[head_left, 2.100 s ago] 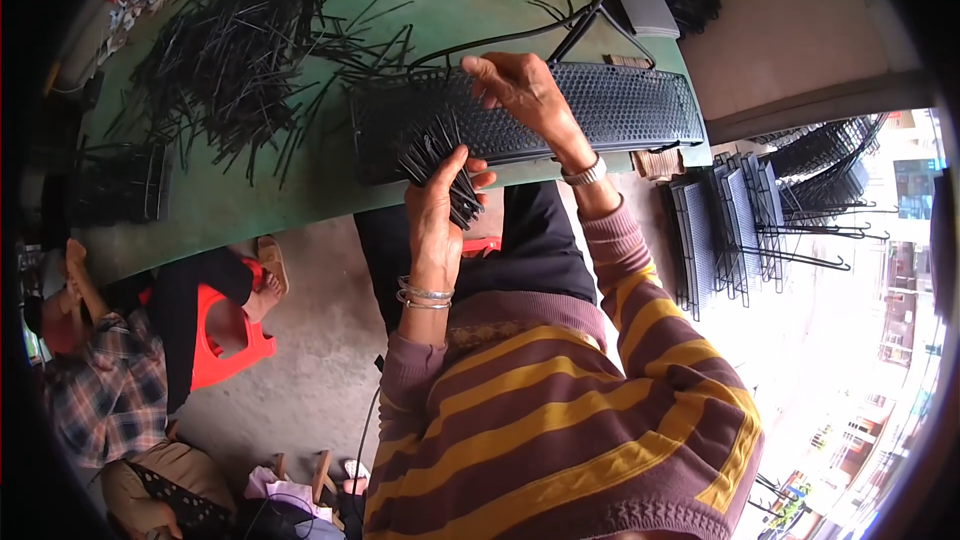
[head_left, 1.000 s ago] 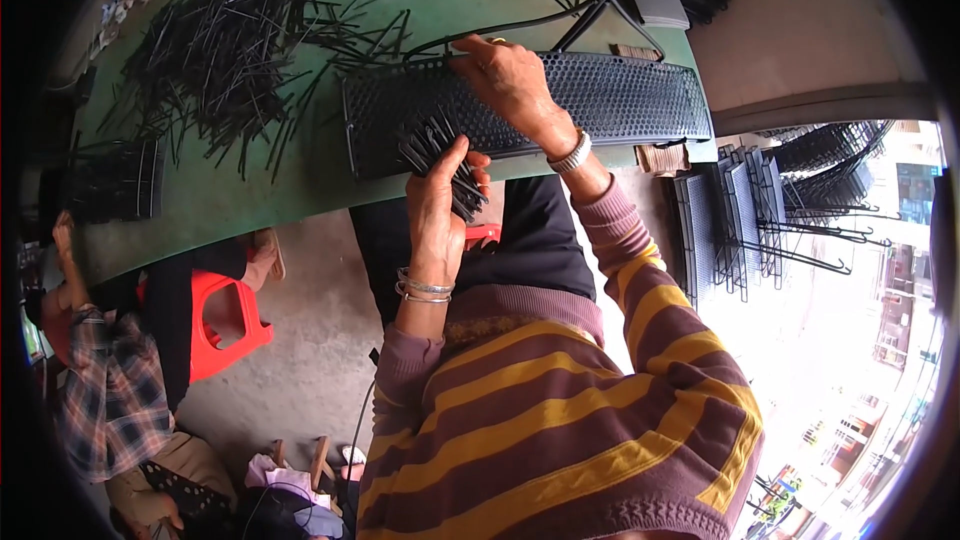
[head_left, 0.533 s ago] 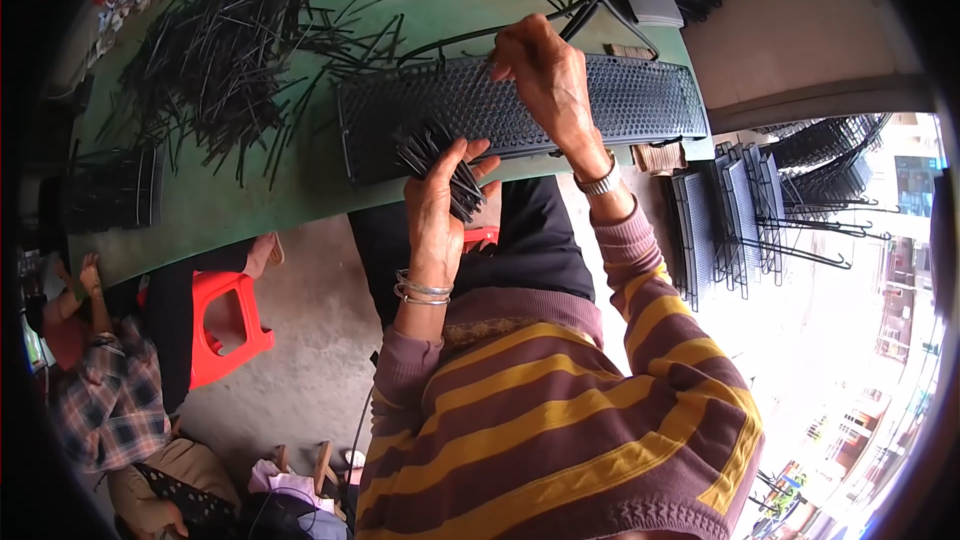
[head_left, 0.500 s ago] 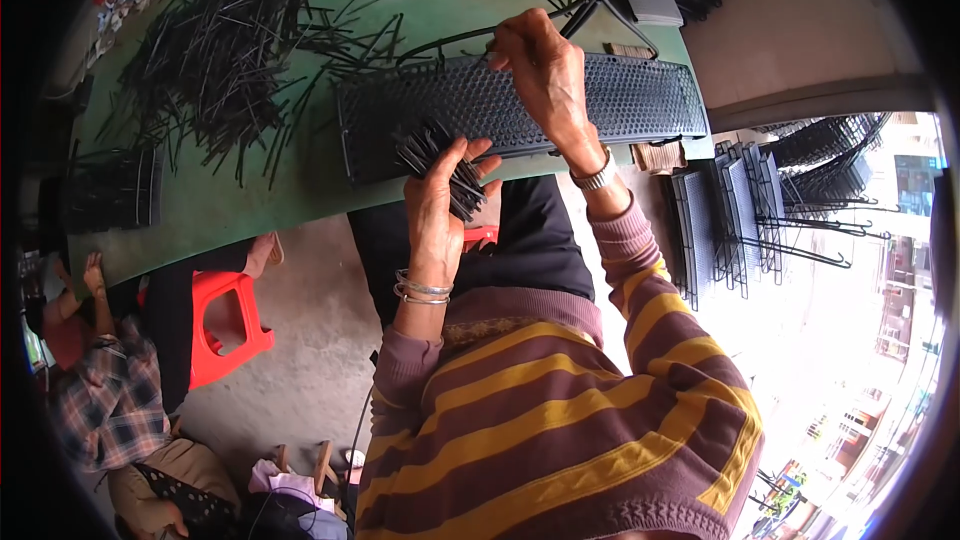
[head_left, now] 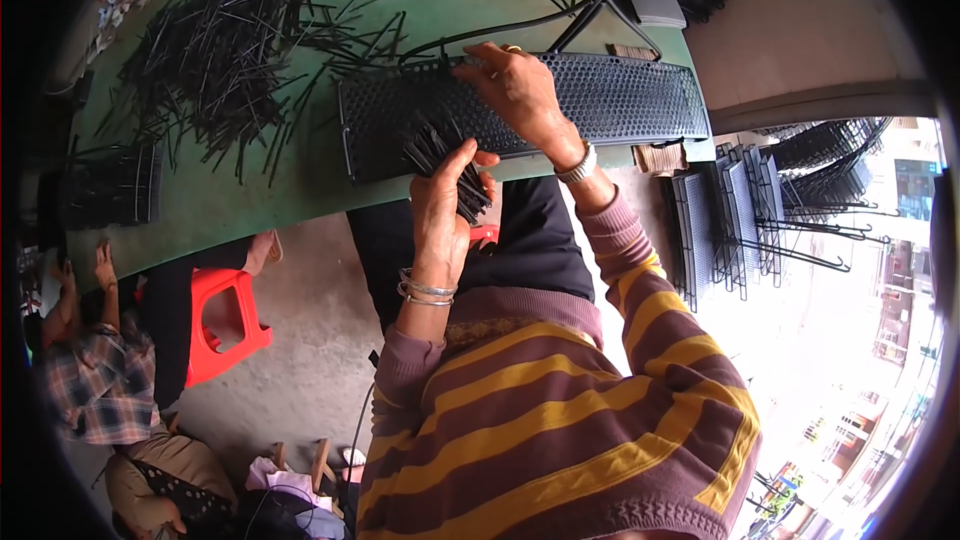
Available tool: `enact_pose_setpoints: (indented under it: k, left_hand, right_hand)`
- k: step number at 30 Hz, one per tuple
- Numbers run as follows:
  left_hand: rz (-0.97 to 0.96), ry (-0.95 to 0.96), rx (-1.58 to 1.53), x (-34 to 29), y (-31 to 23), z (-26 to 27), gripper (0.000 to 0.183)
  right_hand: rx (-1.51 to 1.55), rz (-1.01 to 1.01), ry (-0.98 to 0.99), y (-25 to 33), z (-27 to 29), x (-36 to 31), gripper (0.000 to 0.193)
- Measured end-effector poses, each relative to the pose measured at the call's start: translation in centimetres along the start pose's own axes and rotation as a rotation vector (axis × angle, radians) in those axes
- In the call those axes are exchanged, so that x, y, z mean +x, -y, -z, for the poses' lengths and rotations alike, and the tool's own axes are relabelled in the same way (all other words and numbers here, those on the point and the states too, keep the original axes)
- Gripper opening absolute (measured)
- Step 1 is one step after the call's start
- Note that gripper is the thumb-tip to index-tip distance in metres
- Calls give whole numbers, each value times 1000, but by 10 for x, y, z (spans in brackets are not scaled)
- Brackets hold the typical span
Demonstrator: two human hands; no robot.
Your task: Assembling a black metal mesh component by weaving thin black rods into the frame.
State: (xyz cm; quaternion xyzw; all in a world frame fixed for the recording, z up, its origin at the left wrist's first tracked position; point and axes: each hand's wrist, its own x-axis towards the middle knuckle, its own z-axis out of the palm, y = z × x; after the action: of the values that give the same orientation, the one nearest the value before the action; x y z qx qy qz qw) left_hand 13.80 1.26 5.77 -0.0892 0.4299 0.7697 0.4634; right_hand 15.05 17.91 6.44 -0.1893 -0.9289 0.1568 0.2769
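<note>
My left hand (head_left: pixel 441 195) is closed around a bundle of thin black strips (head_left: pixel 440 155), which fan out past the thumb above the table's near edge. In front of me on the table lies a long black rack (head_left: pixel 630 100) with a perforated mesh face. Over its left half, close to the far rim, my right hand (head_left: pixel 515 90) is bent with thumb and fingers brought together. What they pinch, if anything, is too small to make out. A bent black rod (head_left: pixel 480 32) runs along the rack's far side, and a short strip (head_left: pixel 443 52) stands up there, left of my right fingers.
The green table (head_left: pixel 300 200) carries a big heap of black strips (head_left: pixel 220 50) at the left. More racks (head_left: pixel 735 210) with hooked rods stand at the right. Lower left are a red stool (head_left: pixel 225 325) and another person in a plaid shirt (head_left: pixel 105 380).
My right hand has moved left and slightly nearer along the rack, down from above its far edge. My left hand stays almost in place with its bundle.
</note>
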Motion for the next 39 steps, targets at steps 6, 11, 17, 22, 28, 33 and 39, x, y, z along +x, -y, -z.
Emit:
enact_pose_setpoints:
  k: [6, 11, 17, 22, 28, 33, 39]
  left_hand:
    - [-25, 32, 25, -2, 2, -5, 21]
    - [38, 64, -48, -3, 3, -4, 20]
    - [150, 66, -112, -2, 4, -6, 19]
    - [163, 0, -91, 3, 5, -8, 17]
    - [112, 18, -68, -1, 3, -7, 15]
    - [76, -8, 9, -2, 3, -8, 17]
    - [58, 53, -5, -7, 3, -15, 20]
  right_hand:
    - [791, -289, 487, 12, 45, -18, 19]
    - [816, -414, 328, 17, 57, -12, 13]
    - [536, -160, -201, 2, 33, 9, 5]
    - [463, -108, -165, -19, 0, 4, 4]
    - [121, 8, -8, -15, -3, 1, 10]
    - [500, -334, 318, -3, 47, -2, 24]
    - [930, -385, 466, 5, 62, -13, 16]
